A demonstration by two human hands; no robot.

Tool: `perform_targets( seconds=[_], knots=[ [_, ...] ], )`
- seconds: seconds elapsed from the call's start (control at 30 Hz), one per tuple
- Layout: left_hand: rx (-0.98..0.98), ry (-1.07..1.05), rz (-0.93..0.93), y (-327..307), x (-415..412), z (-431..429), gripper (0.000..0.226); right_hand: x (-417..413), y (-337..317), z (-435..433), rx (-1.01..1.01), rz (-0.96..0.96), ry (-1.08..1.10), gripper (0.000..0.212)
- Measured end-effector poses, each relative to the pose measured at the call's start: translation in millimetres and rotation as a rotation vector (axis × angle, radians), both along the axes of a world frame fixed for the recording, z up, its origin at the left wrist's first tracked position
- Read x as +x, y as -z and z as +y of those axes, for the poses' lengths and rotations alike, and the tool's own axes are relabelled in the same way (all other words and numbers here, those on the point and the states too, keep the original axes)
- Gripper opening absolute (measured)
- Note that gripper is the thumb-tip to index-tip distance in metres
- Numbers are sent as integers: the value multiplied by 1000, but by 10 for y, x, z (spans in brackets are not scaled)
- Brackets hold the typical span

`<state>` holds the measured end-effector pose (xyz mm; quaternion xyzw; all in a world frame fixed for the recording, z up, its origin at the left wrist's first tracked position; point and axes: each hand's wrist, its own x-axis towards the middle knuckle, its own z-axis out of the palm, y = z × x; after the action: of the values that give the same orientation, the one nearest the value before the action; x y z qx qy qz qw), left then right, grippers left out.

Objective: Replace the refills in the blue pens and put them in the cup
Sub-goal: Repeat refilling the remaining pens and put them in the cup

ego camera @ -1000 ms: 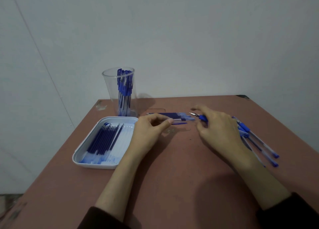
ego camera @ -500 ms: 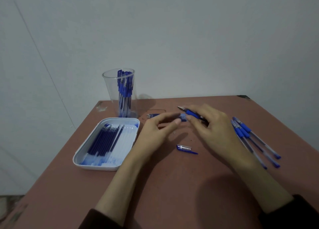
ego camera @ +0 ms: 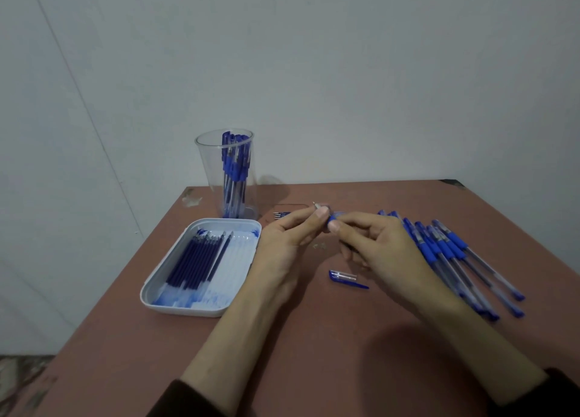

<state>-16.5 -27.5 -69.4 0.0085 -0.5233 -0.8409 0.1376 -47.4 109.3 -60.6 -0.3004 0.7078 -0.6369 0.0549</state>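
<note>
Both hands hold one blue pen above the table's middle. My left hand pinches its metal tip end; my right hand grips the blue grip section and barrel. The pen's cap lies on the table below my hands. A clear cup with several blue pens stands at the back left. A white tray in front of the cup holds several dark blue refills. Several capped blue pens lie in a row to the right of my right hand.
A few loose refills lie behind my left hand, mostly hidden. The brown table ends at a grey wall behind and drops off on the left and right edges.
Both hands have risen off the table with the pen, and my left fingers have moved onto its tip end. The cap came off earlier and lies where it fell.
</note>
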Motion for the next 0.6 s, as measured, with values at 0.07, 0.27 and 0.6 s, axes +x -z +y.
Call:
perform_targets(
  seconds=[0.07,0.27,0.6],
  knots=[
    [23,10,18,6,-17,11,20,18,12,-13,10,106,56,11],
    [174,109,8,-94,29,34,38,-35,41,-11,78,295,290,8],
    [3,-41,38,-42,15,-8,30,-59,45,35,144,378,283,7]
  ],
)
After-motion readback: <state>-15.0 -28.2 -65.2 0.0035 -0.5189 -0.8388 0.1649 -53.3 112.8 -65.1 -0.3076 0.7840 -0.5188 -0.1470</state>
